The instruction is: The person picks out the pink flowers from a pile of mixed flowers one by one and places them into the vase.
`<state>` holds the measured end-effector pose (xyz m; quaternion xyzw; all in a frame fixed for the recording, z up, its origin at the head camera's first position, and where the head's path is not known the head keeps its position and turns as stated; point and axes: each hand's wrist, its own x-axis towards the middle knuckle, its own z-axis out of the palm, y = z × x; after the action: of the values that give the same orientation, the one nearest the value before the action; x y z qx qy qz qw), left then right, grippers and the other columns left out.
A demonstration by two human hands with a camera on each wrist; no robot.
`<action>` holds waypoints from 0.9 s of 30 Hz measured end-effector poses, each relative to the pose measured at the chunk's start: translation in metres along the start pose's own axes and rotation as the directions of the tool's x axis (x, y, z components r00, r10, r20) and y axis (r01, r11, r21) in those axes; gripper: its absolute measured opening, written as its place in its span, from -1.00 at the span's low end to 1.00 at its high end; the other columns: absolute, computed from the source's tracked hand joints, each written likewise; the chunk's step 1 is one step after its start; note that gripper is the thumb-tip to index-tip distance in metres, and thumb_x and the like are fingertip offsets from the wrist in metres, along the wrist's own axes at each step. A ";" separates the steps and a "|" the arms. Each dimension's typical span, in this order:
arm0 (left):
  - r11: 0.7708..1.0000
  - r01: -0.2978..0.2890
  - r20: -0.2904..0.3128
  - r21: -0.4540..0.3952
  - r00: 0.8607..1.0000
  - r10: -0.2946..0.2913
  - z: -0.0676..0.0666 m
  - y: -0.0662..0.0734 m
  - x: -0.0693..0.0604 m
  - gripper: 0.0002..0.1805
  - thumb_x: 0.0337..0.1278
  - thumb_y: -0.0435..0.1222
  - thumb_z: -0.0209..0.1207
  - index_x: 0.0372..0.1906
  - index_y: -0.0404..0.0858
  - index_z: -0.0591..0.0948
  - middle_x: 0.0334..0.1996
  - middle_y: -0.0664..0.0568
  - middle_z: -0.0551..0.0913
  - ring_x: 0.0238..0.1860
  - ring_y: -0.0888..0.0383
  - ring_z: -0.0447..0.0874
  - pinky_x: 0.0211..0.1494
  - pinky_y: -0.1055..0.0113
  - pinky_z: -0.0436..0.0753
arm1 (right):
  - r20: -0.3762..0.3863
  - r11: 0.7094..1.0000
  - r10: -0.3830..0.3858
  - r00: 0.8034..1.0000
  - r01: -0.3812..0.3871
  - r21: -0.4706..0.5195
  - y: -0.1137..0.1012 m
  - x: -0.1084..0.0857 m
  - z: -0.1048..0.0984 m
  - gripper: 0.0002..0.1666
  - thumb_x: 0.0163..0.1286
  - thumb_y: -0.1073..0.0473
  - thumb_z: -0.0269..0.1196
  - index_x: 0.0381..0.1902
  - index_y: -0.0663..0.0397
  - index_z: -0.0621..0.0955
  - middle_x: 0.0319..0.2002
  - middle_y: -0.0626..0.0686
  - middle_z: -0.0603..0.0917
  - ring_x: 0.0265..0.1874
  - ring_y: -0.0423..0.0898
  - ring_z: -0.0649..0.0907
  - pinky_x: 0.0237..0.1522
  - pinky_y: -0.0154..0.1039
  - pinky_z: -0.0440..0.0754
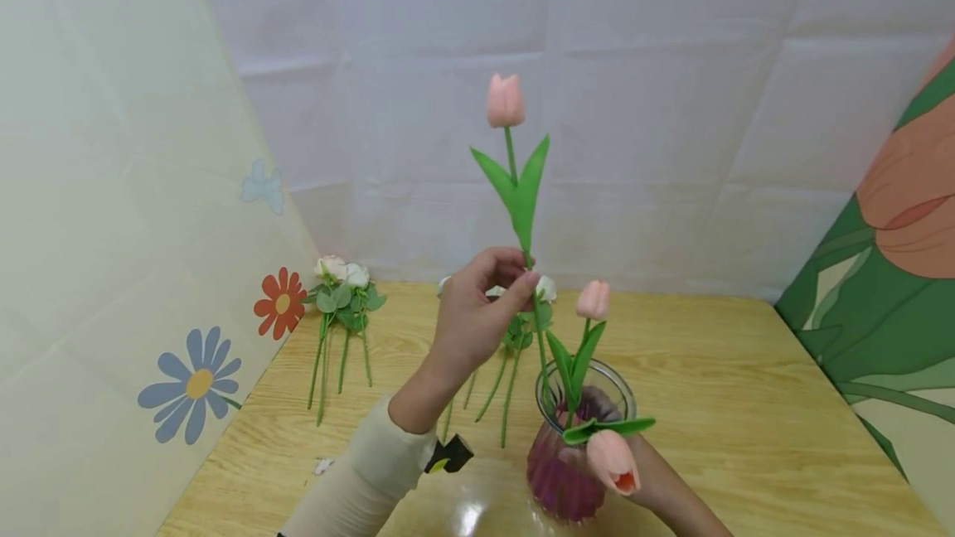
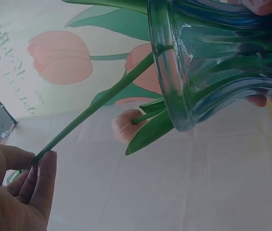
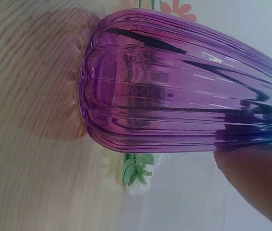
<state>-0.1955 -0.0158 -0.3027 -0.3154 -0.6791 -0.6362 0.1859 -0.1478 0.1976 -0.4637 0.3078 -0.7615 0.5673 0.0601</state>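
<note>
My left hand [image 1: 481,305] pinches the green stem of a pink tulip [image 1: 506,102] between thumb and fingers, holding it upright. The stem's lower end [image 2: 162,49] is just inside the mouth of a ribbed glass vase [image 1: 563,479], purple below and clear bluish near the rim. Two other pink tulips are in the vase: one upright [image 1: 593,301], one drooping over the near rim [image 1: 613,461]. My right hand [image 3: 253,180] grips the vase around its upper side; glass and the drooping tulip partly hide it. The vase's base is at the tabletop.
White roses [image 1: 346,273] with green stems lie at the table's back left. More white flowers [image 1: 546,288] lie behind my left hand. A small black object [image 1: 451,454] is by the left sleeve. Printed cloths and a pale backdrop [image 1: 634,147] surround the wooden table [image 1: 716,404].
</note>
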 end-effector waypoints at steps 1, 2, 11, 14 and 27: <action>1.000 -0.001 0.001 0.004 1.000 0.001 0.000 0.000 0.000 -0.84 0.32 -0.45 0.24 -0.07 -0.45 0.61 -0.31 -0.24 0.70 -0.35 0.18 0.67 -0.29 0.22 0.77 | -0.001 1.000 0.007 1.000 -0.007 0.006 0.000 0.000 0.000 -0.29 0.17 0.47 0.42 0.26 0.39 0.40 -0.07 -0.05 0.64 -0.12 -0.23 0.64 -0.10 -0.33 0.63; 1.000 -0.005 0.001 0.010 1.000 0.005 0.000 0.000 -0.001 -0.84 0.32 -0.45 0.24 -0.07 -0.44 0.61 -0.31 -0.23 0.70 -0.35 0.18 0.67 -0.30 0.24 0.77 | 0.000 1.000 0.010 1.000 -0.010 0.009 0.000 0.000 0.000 -0.29 0.17 0.47 0.42 0.26 0.40 0.40 -0.08 -0.05 0.64 -0.13 -0.23 0.65 -0.10 -0.32 0.64; 0.998 -0.038 0.022 0.045 0.999 0.037 0.004 -0.002 -0.008 -0.85 0.32 -0.43 0.26 -0.09 -0.42 0.62 -0.31 -0.21 0.71 -0.36 0.12 0.70 -0.33 0.27 0.76 | 0.000 0.998 -0.014 1.000 0.014 -0.066 -0.001 -0.002 -0.001 -0.29 0.17 0.44 0.43 0.24 0.38 0.39 -0.02 0.01 0.67 -0.02 -0.28 0.65 0.01 -0.37 0.61; 0.996 -0.038 0.019 0.079 0.999 0.037 0.005 -0.003 -0.010 -0.84 0.30 -0.42 0.28 -0.09 -0.40 0.63 -0.32 -0.17 0.72 -0.36 0.13 0.71 -0.35 0.31 0.75 | -0.001 0.996 0.065 0.998 -0.065 -0.066 -0.004 -0.005 -0.002 -0.33 0.23 0.36 0.43 0.25 0.30 0.41 -0.01 0.05 0.67 0.00 -0.30 0.64 0.04 -0.37 0.58; 0.993 -0.029 0.053 0.113 0.998 0.023 0.013 -0.013 -0.025 -0.84 0.31 -0.39 0.28 -0.09 -0.39 0.65 -0.31 -0.13 0.73 -0.34 0.17 0.72 -0.34 0.35 0.74 | -0.016 0.994 -0.081 0.997 0.080 -0.079 0.005 -0.008 -0.002 -0.27 0.16 0.46 0.43 0.25 0.46 0.37 -0.09 -0.14 0.69 -0.11 -0.29 0.67 -0.05 -0.43 0.60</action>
<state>-0.1842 -0.0079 -0.3300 -0.3295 -0.7146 -0.5856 0.1944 -0.1446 0.2035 -0.4706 0.3300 -0.7695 0.5371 0.1023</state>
